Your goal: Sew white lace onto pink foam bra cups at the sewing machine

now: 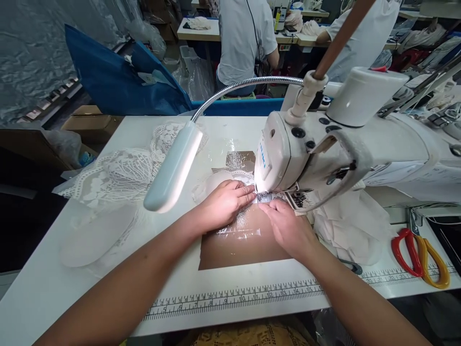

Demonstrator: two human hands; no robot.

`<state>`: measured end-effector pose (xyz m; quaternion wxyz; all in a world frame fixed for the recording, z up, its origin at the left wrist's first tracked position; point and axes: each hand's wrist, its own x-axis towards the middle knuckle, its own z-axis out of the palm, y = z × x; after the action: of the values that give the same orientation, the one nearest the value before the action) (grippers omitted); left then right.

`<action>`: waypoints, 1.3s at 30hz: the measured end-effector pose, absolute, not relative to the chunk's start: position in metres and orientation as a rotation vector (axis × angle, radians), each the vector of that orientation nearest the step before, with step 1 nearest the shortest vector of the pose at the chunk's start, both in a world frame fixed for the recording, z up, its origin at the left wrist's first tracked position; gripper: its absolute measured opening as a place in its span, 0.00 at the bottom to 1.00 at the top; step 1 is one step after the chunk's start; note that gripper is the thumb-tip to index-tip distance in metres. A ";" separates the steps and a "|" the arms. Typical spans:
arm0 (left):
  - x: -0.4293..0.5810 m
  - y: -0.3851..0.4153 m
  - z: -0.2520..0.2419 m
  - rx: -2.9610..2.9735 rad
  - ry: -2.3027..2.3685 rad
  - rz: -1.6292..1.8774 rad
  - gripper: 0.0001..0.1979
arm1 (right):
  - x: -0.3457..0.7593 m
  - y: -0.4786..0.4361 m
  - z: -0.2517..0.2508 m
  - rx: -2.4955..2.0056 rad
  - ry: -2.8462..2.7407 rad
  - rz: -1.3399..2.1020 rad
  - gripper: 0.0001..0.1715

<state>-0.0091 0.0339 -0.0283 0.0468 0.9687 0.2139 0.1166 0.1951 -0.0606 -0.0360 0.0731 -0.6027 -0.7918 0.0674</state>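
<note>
My left hand (225, 202) lies flat, fingers stretched out, pressing a piece of white lace fabric (230, 180) against the bed of the white sewing machine (288, 154). Its fingertips reach the needle area. My right hand (284, 223) rests just right of the needle, fingers curled down and pinching the fabric's edge at the presser foot. The fabric lies over a brown plate (241, 245) set into the white table (54, 283). The needle itself is hidden behind the machine head.
A gooseneck lamp (173, 168) hangs over the table's left middle. Lace pieces (118, 175) are piled at left, white cloth (353, 226) at right. Red and yellow scissors (419, 252) lie far right. A ruler strip (237, 295) runs along the front edge. Other people sit behind.
</note>
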 end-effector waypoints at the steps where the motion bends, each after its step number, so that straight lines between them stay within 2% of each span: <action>1: -0.009 0.034 -0.028 2.963 0.647 0.362 0.20 | 0.195 -0.061 -0.036 -1.813 -2.362 0.196 0.27; 11: -0.012 0.017 -0.016 2.975 0.823 0.153 0.18 | 0.196 -0.063 -0.034 -1.729 -2.323 0.215 0.26; 23: -0.004 0.007 -0.026 2.920 0.774 0.361 0.16 | 0.193 -0.063 -0.030 -1.711 -2.437 0.185 0.27; 39: 0.006 -0.007 -0.024 2.944 0.929 0.244 0.15 | 0.196 -0.065 -0.034 -1.671 -2.331 0.194 0.24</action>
<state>0.0061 -0.0067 -0.0238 0.0226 0.9504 0.3000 0.0789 0.1962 -0.0651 -0.0342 0.1333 -0.5761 -0.8037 0.0668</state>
